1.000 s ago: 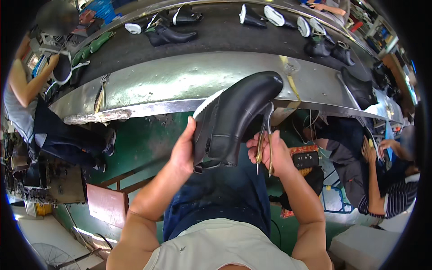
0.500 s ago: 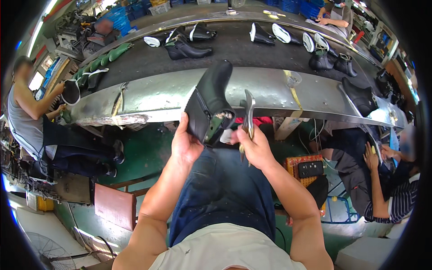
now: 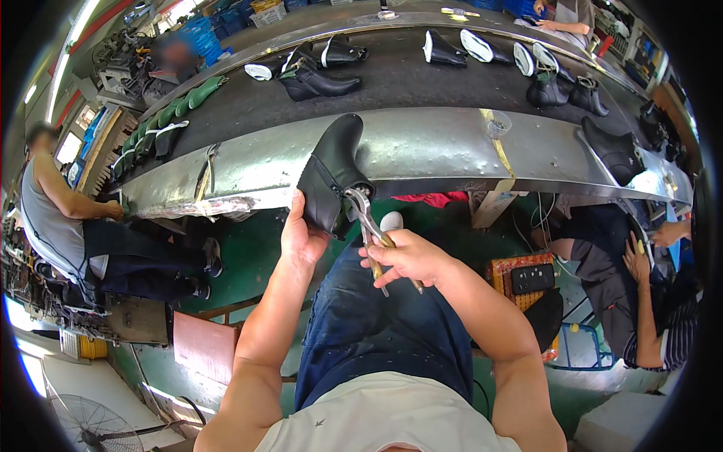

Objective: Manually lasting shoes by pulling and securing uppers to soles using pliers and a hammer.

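Observation:
A black ankle boot (image 3: 331,169) stands tilted over the metal bench edge, its toe pointing up and away and its opening toward me. My left hand (image 3: 305,237) grips it at the lower left, thumb along its side. In my right hand (image 3: 403,260) is a pair of pincers (image 3: 369,226) with spread handles. Their curved jaws reach the boot's opening at its right side; whether they bite on anything inside I cannot tell.
Several boots, like the black boot (image 3: 320,84), lie on the dark conveyor belt (image 3: 422,90). A metal ledge (image 3: 429,147) with a small clear cup (image 3: 497,128) runs before me. Co-workers sit or stand left (image 3: 56,196), right (image 3: 648,294) and far right (image 3: 568,26). A pink-topped stool (image 3: 203,346) is at lower left.
The pincers have swung from upright beside the boot to its opening, their handles spreading. The boot has shifted slightly left and down. The person on the left has lowered their hands.

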Available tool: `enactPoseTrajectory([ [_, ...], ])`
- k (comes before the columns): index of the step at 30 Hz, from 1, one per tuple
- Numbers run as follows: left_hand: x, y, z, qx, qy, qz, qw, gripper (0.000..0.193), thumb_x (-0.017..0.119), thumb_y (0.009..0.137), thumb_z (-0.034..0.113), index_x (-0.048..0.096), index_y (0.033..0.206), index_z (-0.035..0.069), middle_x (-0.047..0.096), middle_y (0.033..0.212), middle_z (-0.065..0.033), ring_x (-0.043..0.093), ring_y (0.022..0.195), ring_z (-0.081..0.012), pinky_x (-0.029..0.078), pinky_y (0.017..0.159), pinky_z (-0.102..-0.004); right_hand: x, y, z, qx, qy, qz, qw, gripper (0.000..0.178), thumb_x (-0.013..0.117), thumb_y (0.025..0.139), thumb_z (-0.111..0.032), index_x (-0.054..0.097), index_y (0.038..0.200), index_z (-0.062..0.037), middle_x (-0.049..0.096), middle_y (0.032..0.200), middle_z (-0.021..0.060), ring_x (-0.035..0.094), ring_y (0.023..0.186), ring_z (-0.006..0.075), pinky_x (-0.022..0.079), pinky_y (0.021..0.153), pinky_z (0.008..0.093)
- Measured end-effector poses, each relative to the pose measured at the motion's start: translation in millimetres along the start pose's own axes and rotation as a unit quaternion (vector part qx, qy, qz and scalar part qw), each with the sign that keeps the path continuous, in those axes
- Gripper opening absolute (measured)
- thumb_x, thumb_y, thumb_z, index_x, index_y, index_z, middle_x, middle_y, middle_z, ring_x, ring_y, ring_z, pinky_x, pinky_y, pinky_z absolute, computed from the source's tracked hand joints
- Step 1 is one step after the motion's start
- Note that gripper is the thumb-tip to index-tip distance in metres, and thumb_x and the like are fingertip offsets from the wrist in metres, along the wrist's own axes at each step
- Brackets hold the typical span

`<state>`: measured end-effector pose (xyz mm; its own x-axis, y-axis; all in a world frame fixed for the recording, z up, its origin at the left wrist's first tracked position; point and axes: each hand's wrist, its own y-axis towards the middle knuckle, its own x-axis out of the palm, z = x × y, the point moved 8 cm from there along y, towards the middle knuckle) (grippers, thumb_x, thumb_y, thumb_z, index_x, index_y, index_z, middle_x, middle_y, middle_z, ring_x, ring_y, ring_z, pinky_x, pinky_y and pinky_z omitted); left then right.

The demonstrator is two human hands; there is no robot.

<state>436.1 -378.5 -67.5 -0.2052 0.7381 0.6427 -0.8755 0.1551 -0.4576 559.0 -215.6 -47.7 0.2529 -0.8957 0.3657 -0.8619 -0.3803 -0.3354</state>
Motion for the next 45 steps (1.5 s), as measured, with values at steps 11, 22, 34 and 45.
enactPoseTrajectory([
  [11, 8.6, 4.6, -10.9, -0.012, -0.048, -0.025, 0.998, 0.050, 0.053, 0.107, 0.050, 0.059, 0.140, 0.013, 0.067, 0.136, -0.0063, 0.064, 0.123, -0.0277, 0.050, 0.108, -0.0490, 12.7, -8.5, 19.4, -0.003, 0.066, -0.007, 0.998, 0.031, 0.052, 0.110, -0.035, 0.060, 0.119, -0.0054, 0.066, 0.102, 0.0051, 0.067, 0.087, 0.0141, 0.050, 0.062, 0.0266],
  [22, 18.7, -14.5, -49.0, -0.028, -0.074, -0.059, 0.995, 0.049, 0.054, 0.108, 0.046, 0.058, 0.141, 0.010, 0.066, 0.137, -0.0067, 0.063, 0.124, -0.0276, 0.049, 0.110, -0.0483, -12.0, -62.0, 61.2, -0.018, 0.281, -0.066, 0.957, 0.042, 0.061, 0.106, -0.033, 0.061, 0.129, 0.0023, 0.069, 0.105, 0.0084, 0.065, 0.083, 0.0204, 0.055, 0.073, 0.0377],
  [34, 5.7, -33.0, -21.1, 0.035, -0.015, -0.139, 0.990, 0.056, 0.065, 0.103, 0.041, 0.052, 0.147, 0.010, 0.062, 0.142, -0.0076, 0.059, 0.131, -0.0260, 0.047, 0.112, -0.0485, -33.4, -89.2, 0.0, -0.250, -0.107, 0.257, 0.928, 0.033, 0.054, 0.109, -0.031, 0.058, 0.119, -0.0008, 0.068, 0.097, 0.0085, 0.066, 0.085, 0.0154, 0.054, 0.079, 0.0328],
  [45, 35.7, -45.5, 6.3, 0.157, 0.308, -0.396, 0.851, 0.092, 0.092, 0.075, 0.055, 0.058, 0.137, -0.003, 0.069, 0.126, -0.0073, 0.064, 0.114, -0.0168, 0.049, 0.102, -0.0315, -60.0, -64.2, 39.4, -0.108, 0.320, -0.077, 0.938, 0.088, 0.068, 0.092, -0.055, 0.044, 0.149, 0.0072, 0.064, 0.138, 0.0213, 0.068, 0.121, 0.0308, 0.057, 0.099, 0.0403],
])
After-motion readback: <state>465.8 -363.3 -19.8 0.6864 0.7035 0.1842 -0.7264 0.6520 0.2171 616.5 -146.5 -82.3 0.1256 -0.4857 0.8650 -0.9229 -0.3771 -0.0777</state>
